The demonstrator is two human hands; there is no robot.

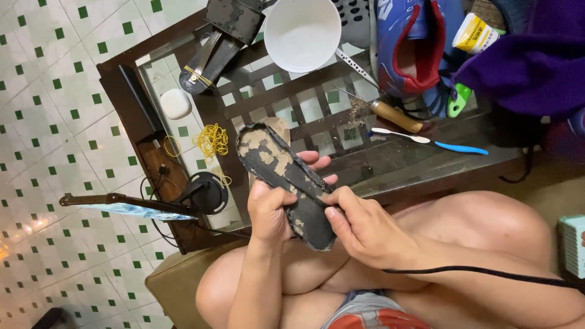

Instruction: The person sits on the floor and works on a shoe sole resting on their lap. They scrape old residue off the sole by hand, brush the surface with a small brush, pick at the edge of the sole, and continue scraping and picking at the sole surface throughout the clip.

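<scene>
Sole (286,176): black, worn, patched with tan residue; held tilted above the person's lap, just in front of the bench (378,176), toe end pointing up and away.

Left hand (268,213): wrapped round the sole's lower half, thumb on the upper face, fingers (317,161) curled behind and showing past the far edge.

Right hand (362,228): at the sole's right edge, fingers pressed together, thumb and forefinger pinching what looks like a thin tool against the sole; the view is too poor to name it.

Cord (487,275): black, lying across the right forearm.

On the bench, glass-topped with a dark wood frame:
- Bowl (302,31): white, at the far edge.
- Shoe (414,45): blue and red, right of the bowl.
- Toothbrush (436,142): blue and white, lying flat.
- Knife (381,109): wooden handle, just beyond the toothbrush.
- Rubber bands (212,140): yellow heap, left of the sole.
- Soap (175,103): white, rounded, near the left edge.

Floor (55,91): white tiles with green squares.
</scene>
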